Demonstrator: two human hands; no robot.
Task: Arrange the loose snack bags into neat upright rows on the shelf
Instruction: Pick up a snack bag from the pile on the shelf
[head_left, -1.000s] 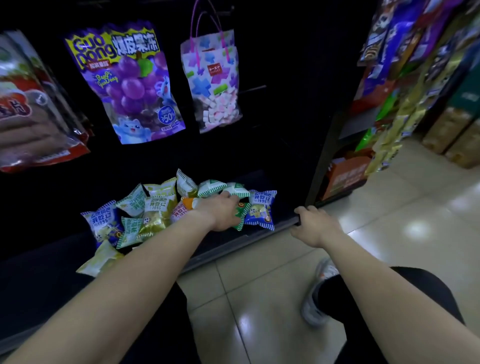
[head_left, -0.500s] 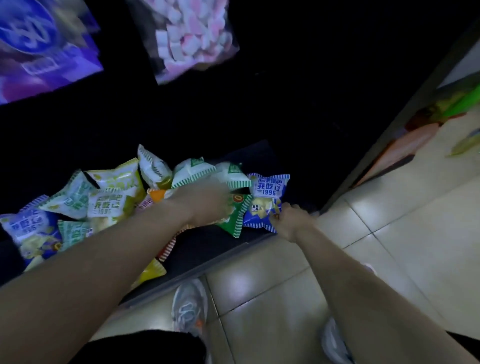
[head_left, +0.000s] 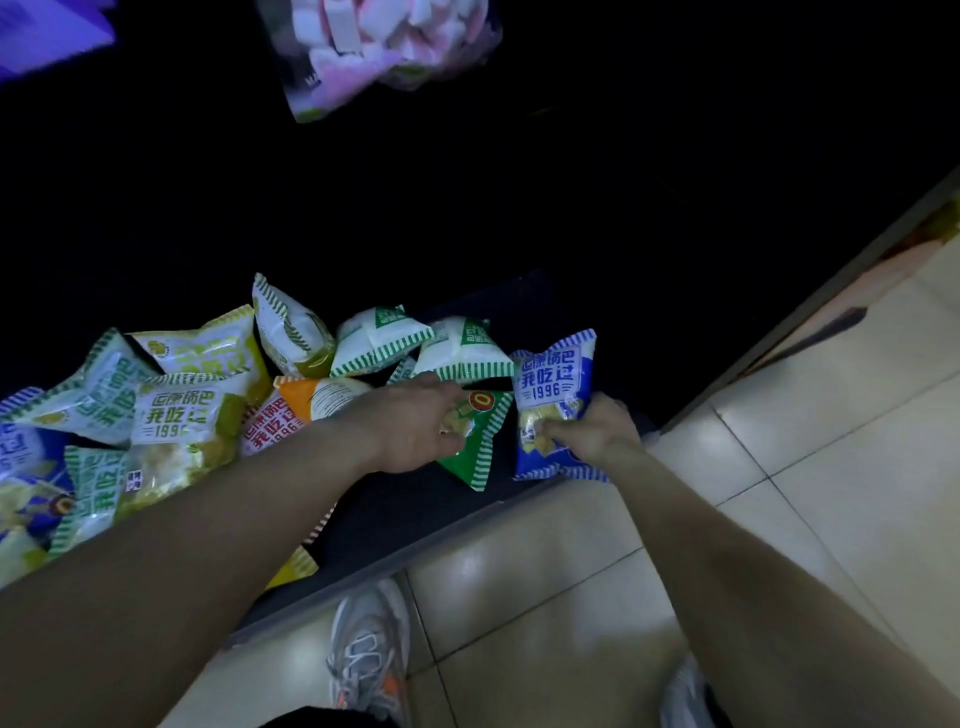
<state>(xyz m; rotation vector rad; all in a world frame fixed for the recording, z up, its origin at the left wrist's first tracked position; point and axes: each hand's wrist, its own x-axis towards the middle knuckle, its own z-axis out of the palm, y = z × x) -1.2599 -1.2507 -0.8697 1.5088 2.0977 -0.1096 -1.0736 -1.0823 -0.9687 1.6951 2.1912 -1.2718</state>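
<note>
Several loose snack bags lie in a jumbled heap on the dark bottom shelf (head_left: 415, 514). My right hand (head_left: 592, 434) grips the lower part of a blue-and-white bag (head_left: 553, 384) at the heap's right end. My left hand (head_left: 415, 428) lies over a green striped bag (head_left: 480, 447), fingers curled on its top. An orange-red bag (head_left: 291, 413) sits just left of my left wrist. Two white-and-green bags (head_left: 462, 351) lie behind my hands, with yellow-green bags (head_left: 179, 421) further left.
A pink-and-white marshmallow bag (head_left: 384, 47) hangs above the shelf, and a purple bag's corner (head_left: 47, 31) shows top left. The shelf's right upright (head_left: 810, 306) borders a pale tiled floor (head_left: 779, 467). My grey shoe (head_left: 371, 654) stands by the shelf edge.
My right hand left the shelf's front edge and took hold of the blue bag. My left hand stayed on the green bag. The view tilted down and closer.
</note>
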